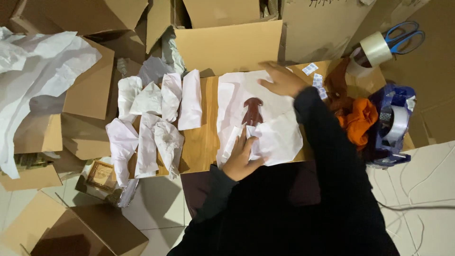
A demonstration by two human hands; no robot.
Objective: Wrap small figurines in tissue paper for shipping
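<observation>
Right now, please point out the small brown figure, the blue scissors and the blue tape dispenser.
brown figure point(253, 110), head view, middle of its body on the white paper.
blue scissors point(404, 37), head view, on the handles.
blue tape dispenser point(386, 137), head view, on its blue frame.

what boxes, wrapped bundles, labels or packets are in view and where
Open cardboard box: behind the wooden board, brown, flap up.
Wrapped bundles: left on the board, white crumpled paper, oblong.
Small packets: board's far right corner, white with blue print.
Flat boxes: left floor, brown.
Framed label card: lower left floor, tan, square.
</observation>
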